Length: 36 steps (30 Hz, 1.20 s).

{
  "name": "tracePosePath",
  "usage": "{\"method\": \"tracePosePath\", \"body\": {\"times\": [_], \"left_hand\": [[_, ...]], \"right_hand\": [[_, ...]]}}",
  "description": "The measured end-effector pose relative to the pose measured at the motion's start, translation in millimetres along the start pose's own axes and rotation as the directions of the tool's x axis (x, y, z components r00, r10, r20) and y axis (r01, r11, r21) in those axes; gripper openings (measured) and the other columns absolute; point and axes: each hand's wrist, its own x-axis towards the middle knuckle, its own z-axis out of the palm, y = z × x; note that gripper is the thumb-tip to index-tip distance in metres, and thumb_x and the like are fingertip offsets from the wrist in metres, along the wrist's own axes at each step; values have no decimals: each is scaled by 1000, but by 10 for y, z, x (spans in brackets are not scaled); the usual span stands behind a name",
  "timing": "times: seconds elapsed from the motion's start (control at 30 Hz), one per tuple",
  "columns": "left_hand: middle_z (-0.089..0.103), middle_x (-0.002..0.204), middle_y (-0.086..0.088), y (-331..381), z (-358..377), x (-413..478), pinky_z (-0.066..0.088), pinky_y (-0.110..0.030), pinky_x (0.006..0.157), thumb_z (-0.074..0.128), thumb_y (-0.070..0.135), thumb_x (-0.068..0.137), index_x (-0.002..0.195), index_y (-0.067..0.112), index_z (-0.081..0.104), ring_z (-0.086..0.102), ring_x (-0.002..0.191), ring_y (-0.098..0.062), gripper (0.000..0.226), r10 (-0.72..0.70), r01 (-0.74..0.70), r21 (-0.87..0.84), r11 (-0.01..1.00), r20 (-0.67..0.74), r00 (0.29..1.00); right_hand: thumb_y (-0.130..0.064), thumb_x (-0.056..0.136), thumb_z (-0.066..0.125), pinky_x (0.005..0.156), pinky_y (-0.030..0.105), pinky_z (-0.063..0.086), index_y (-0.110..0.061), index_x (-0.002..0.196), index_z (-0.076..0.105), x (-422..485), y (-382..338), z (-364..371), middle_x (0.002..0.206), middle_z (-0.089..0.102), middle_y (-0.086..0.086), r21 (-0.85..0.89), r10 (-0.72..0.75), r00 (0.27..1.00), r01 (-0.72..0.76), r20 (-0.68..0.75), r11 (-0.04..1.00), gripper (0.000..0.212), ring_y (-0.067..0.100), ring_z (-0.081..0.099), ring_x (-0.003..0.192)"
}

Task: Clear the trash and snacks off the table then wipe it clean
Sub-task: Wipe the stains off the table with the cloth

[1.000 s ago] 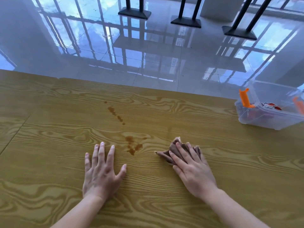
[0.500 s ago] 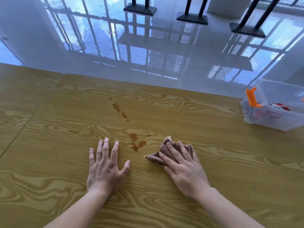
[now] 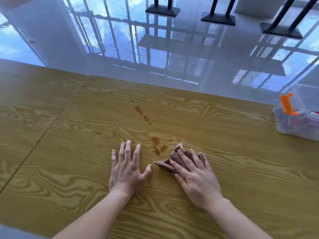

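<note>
My right hand (image 3: 195, 176) presses flat on a crumpled brown cloth (image 3: 170, 162) on the wooden table (image 3: 69, 169). The cloth's left corner sticks out from under my fingers. Brown spill stains (image 3: 156, 144) lie just beyond the cloth, and a trail of smaller drops (image 3: 142, 112) runs away toward the far edge. My left hand (image 3: 128, 168) rests flat on the table with fingers spread, holding nothing, a little left of the cloth.
A clear plastic box (image 3: 300, 116) with an orange latch (image 3: 286, 104) stands at the table's far right and holds red items. A seam (image 3: 34, 142) runs across the tabletop on the left. Beyond the far edge lies a glossy tiled floor with black furniture bases (image 3: 218, 19).
The cloth under my right hand has slid left, closer to the stain and to my left hand. The view has shifted so the box sits further right.
</note>
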Motion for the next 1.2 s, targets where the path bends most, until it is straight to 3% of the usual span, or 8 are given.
{"method": "tracePosePath", "body": {"times": [0.2,0.43,0.57,0.67,0.93,1.03,1.13,1.2], "left_hand": [[3,163,-10,9,11,1,-3,-52,120,26,74,83,153,26,17,-9,150,-23,85,0,0,14,1000,21,1000],[14,162,-1,-329,-138,84,-3,-53,119,21,76,82,151,40,20,2,149,-20,77,124,-126,18,992,93,988],[7,164,-2,-882,-172,105,-8,-62,115,13,81,84,147,56,2,-6,150,-23,69,96,-104,107,989,79,992],[0,164,-4,-879,-154,85,-9,-62,115,10,83,82,147,55,-5,-11,150,-24,72,78,-87,109,990,82,994],[2,164,-3,-890,-202,66,-7,-61,116,11,83,82,147,55,-3,-8,150,-25,72,90,-96,84,992,76,993],[2,164,-2,-903,-191,85,-6,-61,116,12,83,82,147,55,-2,-10,150,-24,72,91,-96,77,992,66,994],[0,164,-2,-895,-192,79,-6,-61,116,13,83,82,147,56,-3,-12,149,-23,71,84,-89,68,994,67,994],[-1,164,-1,-896,-196,79,-7,-60,116,12,83,82,146,56,-4,-13,149,-23,72,89,-94,66,993,74,993]], "right_hand": [[-60,100,10,121,51,-7,-55,150,4,856,260,-246,163,-16,-18,132,469,880,-475,71,870,51,22,-12,152],[-61,102,22,120,51,8,-54,151,13,-165,-243,62,166,7,-14,13,-51,999,51,-5,999,50,25,3,153],[-61,100,11,122,45,-1,-56,150,5,144,233,-64,164,-6,-19,-15,226,974,-226,0,974,51,18,-5,153],[-60,99,9,122,49,-5,-53,152,2,639,216,-220,164,-14,-17,76,530,847,-532,52,843,53,21,-10,152],[-59,101,27,118,55,16,-49,151,23,-250,-686,47,165,13,-10,30,-83,996,82,16,996,51,28,11,152],[-59,102,14,121,50,1,-52,152,7,57,-278,-74,164,-11,-18,-7,131,991,-131,4,991,51,20,-9,153],[-58,100,11,121,50,-7,-53,152,2,559,-309,-197,163,-17,-16,82,488,872,-489,35,868,52,21,-14,152],[-58,101,14,120,52,-7,-53,151,6,603,-615,-156,164,-14,-14,81,381,923,-384,56,920,52,24,-12,152]]}}
